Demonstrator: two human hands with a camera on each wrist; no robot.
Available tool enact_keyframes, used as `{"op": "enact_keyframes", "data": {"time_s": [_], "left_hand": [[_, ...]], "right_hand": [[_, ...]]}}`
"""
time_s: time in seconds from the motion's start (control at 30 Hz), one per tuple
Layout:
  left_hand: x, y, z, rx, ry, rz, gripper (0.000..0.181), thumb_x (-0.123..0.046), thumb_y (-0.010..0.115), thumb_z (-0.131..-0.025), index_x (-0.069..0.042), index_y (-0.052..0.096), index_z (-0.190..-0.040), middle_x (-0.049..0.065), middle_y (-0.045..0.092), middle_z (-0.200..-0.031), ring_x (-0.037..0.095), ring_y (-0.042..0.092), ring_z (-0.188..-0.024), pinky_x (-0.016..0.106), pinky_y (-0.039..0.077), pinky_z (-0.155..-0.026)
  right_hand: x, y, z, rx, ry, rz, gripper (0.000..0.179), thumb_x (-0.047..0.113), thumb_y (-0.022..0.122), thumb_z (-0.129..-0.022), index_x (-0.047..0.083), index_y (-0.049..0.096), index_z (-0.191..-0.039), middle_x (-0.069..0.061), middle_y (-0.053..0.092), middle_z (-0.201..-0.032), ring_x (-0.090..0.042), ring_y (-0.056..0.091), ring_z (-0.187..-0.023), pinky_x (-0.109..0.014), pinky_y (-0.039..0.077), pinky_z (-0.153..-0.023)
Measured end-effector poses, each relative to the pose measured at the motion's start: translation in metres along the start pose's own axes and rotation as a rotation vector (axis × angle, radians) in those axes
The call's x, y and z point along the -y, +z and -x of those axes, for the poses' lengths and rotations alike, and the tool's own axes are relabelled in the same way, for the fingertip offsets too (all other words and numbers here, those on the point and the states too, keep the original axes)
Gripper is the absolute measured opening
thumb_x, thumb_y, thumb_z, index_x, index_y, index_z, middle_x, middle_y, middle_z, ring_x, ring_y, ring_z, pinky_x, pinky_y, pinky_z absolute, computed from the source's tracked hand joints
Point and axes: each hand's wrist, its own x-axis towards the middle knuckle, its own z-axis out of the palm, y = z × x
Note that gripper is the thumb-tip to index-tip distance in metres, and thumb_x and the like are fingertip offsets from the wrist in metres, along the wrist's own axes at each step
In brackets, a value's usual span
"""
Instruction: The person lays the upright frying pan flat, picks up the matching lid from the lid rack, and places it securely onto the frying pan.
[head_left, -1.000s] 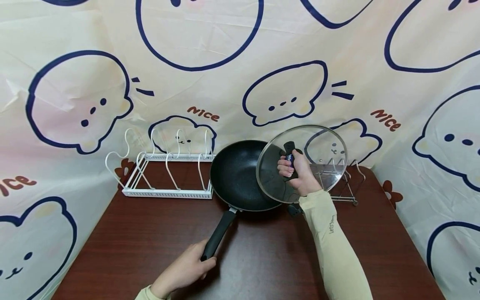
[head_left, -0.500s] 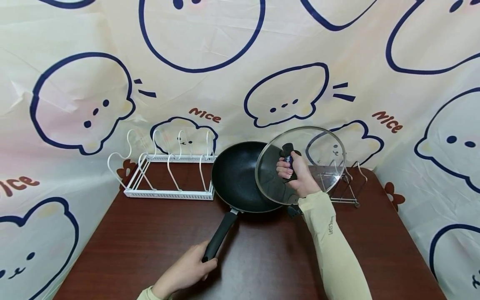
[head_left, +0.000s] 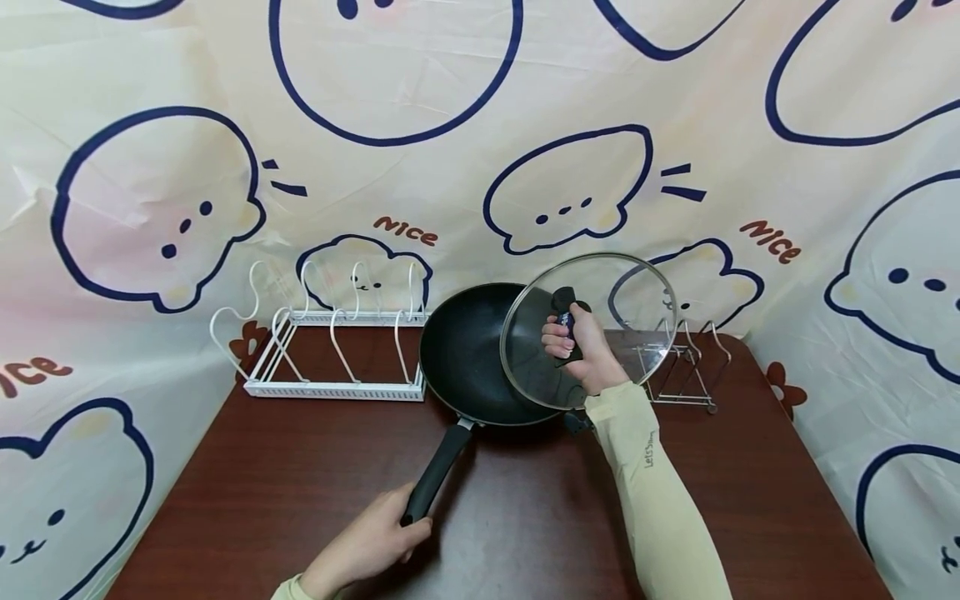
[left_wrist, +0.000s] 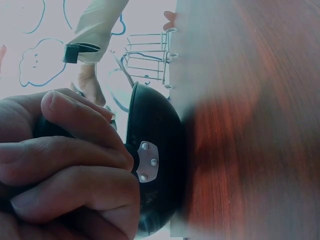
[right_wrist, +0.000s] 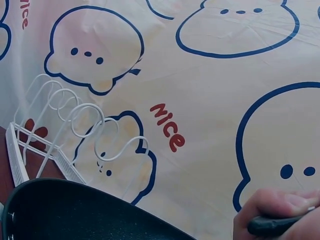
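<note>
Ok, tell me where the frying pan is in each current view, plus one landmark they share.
Head: the frying pan is central, its right side seen through the glass lid.
Left wrist: the frying pan is central, right of the left hand, riveted bracket showing.
Right wrist: the frying pan is at bottom left, cut off by the lower edge.
Shared landmark: the cloth backdrop with blue-outlined figures.

Hazy left-wrist view — glare on tabletop (head_left: 525,517)
</note>
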Motion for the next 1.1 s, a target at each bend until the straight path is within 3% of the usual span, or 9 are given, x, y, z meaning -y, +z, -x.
{"op": "enact_keyframes", "data": {"time_s": [0.7, 1.1], "left_hand": [[0.0, -0.001, 0.0, 0.014, 0.0, 0.027, 0.01, -0.011, 0.061, -0.096, -0.003, 0.057, -0.101, -0.004, 0.056, -0.056, 0.009, 0.053, -0.047, 0.022, 0.042, -0.047], [0.0, -0.001, 0.001, 0.002, 0.008, 0.009, 0.009, -0.012, 0.061, -0.096, -0.004, 0.057, -0.098, -0.005, 0.055, -0.056, 0.008, 0.053, -0.046, 0.022, 0.042, -0.049]], "right_hand": [[-0.011, 0.004, -0.007, -0.006, 0.008, 0.016, 0.052, 0.053, 0.017, -0.111, 0.009, 0.039, -0.094, 0.006, 0.031, -0.058, -0.006, 0.019, -0.042, -0.019, 0.024, -0.036], [-0.015, 0.005, -0.011, -0.003, 0.001, 0.046, 0.05, 0.053, 0.018, -0.111, 0.009, 0.039, -0.097, 0.006, 0.033, -0.058, -0.006, 0.026, -0.038, -0.019, 0.025, -0.037]]}}
